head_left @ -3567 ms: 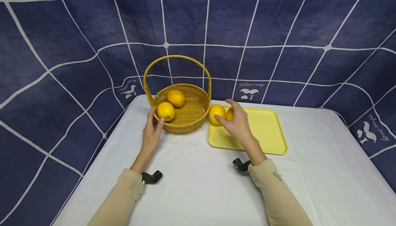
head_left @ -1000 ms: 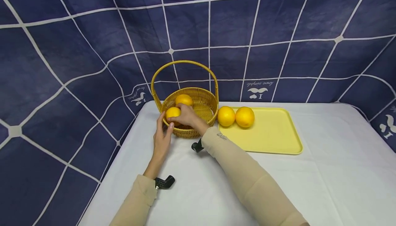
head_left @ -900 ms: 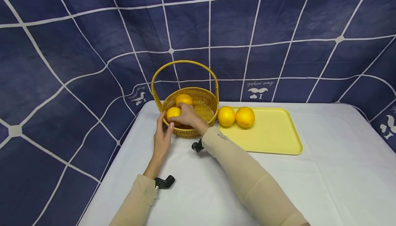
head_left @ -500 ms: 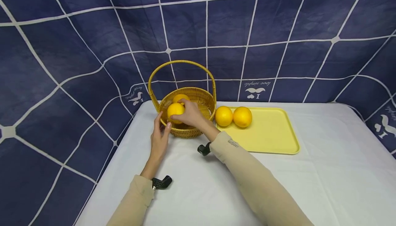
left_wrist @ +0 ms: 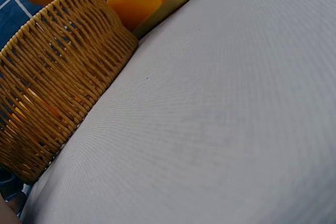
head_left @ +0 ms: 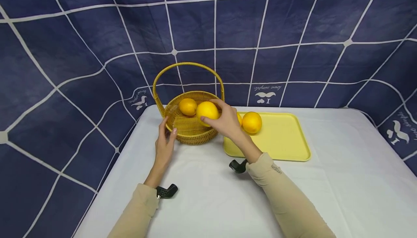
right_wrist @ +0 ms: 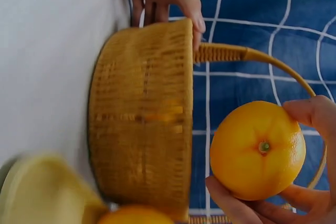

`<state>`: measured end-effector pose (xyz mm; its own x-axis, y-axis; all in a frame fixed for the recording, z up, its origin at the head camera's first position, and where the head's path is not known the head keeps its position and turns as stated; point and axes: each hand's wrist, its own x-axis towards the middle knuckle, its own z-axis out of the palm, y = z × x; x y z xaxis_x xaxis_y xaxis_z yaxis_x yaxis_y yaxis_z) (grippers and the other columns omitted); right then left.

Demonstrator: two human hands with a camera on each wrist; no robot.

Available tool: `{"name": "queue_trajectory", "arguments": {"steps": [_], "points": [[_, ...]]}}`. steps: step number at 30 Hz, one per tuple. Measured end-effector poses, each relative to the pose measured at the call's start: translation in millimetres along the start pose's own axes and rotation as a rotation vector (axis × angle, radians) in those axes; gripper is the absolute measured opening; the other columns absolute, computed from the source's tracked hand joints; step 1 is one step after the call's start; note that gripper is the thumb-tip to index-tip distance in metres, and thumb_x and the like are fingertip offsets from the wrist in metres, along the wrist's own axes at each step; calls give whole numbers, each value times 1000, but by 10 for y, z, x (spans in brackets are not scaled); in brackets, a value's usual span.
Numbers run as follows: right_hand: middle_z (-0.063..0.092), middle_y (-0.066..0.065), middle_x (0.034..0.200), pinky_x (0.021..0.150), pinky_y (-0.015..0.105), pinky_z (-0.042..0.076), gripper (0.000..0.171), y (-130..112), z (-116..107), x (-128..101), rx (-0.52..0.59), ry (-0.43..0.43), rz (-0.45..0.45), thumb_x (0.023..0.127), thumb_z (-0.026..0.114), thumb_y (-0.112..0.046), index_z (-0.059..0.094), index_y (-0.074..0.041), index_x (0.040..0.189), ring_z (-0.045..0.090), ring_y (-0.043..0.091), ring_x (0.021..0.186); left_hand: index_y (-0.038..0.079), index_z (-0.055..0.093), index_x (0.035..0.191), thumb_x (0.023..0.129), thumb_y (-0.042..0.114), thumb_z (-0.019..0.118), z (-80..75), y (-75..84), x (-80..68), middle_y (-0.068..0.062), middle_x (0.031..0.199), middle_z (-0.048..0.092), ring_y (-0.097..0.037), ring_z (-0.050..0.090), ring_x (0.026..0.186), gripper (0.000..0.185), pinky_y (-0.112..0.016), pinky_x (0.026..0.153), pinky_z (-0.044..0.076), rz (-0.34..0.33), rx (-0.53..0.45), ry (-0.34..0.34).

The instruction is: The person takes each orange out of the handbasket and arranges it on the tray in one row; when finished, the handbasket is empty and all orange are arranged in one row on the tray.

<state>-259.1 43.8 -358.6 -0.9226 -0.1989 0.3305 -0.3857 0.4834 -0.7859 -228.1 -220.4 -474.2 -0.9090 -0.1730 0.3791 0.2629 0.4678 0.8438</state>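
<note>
An orange (head_left: 206,112) is held between the thumb and fingers of my right hand (head_left: 227,121), above the right part of the wicker basket (head_left: 195,139). In the right wrist view the raised orange (right_wrist: 257,150) shows its green stem spot and stands clear of the basket's rim. My left hand (head_left: 164,145) grips the basket's left rim, with a digit over the edge in the right wrist view. Inside the basket, toward the back, lies another orange (head_left: 188,106). Two more rest on the yellow tray (head_left: 283,136): one orange (head_left: 252,122) is plain to see, the other mostly behind my right hand.
The basket's tall arched handle (head_left: 188,63) rises over its opening. The tray lies just right of the basket on a white tablecloth (head_left: 202,194). A dark blue checked cloth (head_left: 241,64) hangs behind the table and at the sides.
My right hand has lifted the orange from the basket's left front and carried it right. Earlier it had been over the oranges on the tray. My left hand has stayed at the rim.
</note>
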Motion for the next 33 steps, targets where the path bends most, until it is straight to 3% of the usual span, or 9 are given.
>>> {"name": "queue_trajectory", "arguments": {"steps": [7,15,20,25,33], "points": [[71,12,133,96,48,61,69,244,-445,-288,-18,64,78,85,86,-39,61,-15,144,68,32,122,27,30,166,110,38,55,-30,-10,0,-14,168,39,-35,53,141,62,-53,121,41,2,5,7],[69,16,136,100,54,58,70,517,-845,-392,-58,211,155,85,86,-37,60,-12,146,68,37,121,29,29,167,110,40,54,-10,3,17,-13,168,38,-35,52,141,63,-54,122,40,-6,-4,-8],[68,19,136,106,55,49,68,638,-1015,-405,-76,283,170,87,84,-34,60,-9,146,66,39,121,32,29,166,110,38,55,-13,8,10,-11,169,37,-36,50,143,61,-54,123,38,-11,-11,2],[68,21,135,105,54,51,66,741,-1151,-420,-82,341,218,88,83,-33,60,-7,145,66,41,122,36,29,165,111,38,54,-17,-20,5,-12,169,37,-36,50,143,60,-53,123,38,-9,-5,-2],[66,23,134,106,55,43,70,887,-1284,-430,-113,368,286,89,81,-36,58,-6,147,60,42,122,33,28,166,111,40,53,12,-30,13,-10,170,35,-37,48,146,61,-55,124,37,-18,-1,-5]]}}
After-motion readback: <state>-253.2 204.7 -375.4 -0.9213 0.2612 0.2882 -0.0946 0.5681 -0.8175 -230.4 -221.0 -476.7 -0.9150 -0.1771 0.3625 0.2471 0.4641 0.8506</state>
